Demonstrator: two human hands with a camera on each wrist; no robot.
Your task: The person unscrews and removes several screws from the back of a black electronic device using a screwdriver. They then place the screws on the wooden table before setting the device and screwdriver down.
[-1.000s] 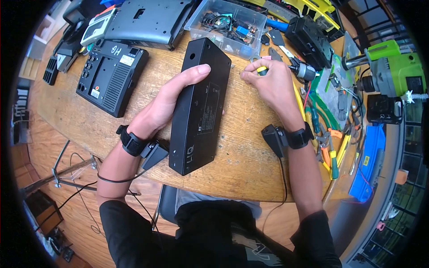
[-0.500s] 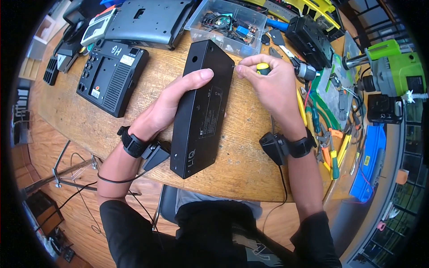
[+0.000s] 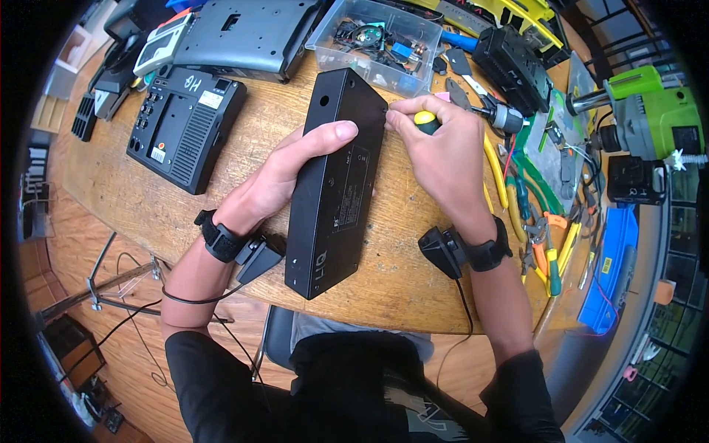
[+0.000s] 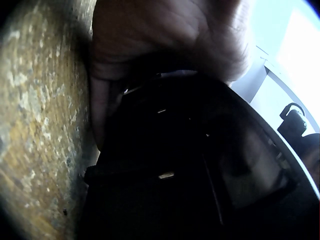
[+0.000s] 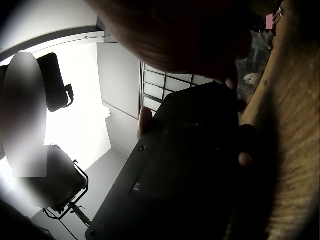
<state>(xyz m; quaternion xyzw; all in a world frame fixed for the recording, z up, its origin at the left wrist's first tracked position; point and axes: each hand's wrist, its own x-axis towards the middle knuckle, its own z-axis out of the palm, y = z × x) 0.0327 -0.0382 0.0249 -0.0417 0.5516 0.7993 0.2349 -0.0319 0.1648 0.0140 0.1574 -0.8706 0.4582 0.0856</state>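
My left hand (image 3: 292, 166) grips a long black box (image 3: 343, 207), a flat electronic device's casing with a printed label and "HQ" written near its lower end. The thumb lies over its upper edge and the other fingers are hidden behind it. The box stands tilted on its side above the table. My right hand (image 3: 450, 151) holds a screwdriver with a yellow and dark green handle (image 3: 426, 120), its shaft hidden by the hand. The right thumb and fingertips meet right at the box's upper right corner. In the right wrist view, left fingertips (image 5: 245, 159) show past the casing (image 5: 175, 165).
A second black device (image 3: 185, 129) lies at the left, a large dark panel (image 3: 244, 33) behind it. A clear bin of parts (image 3: 380, 48) stands at the back. Pliers and screwdrivers (image 3: 543, 251), a blue tray (image 3: 609, 273) and a green drill (image 3: 650, 111) crowd the right side.
My right hand has moved left with the screwdriver to the box's upper right corner. The box has shifted slightly down and right, with the left hand keeping its grip.
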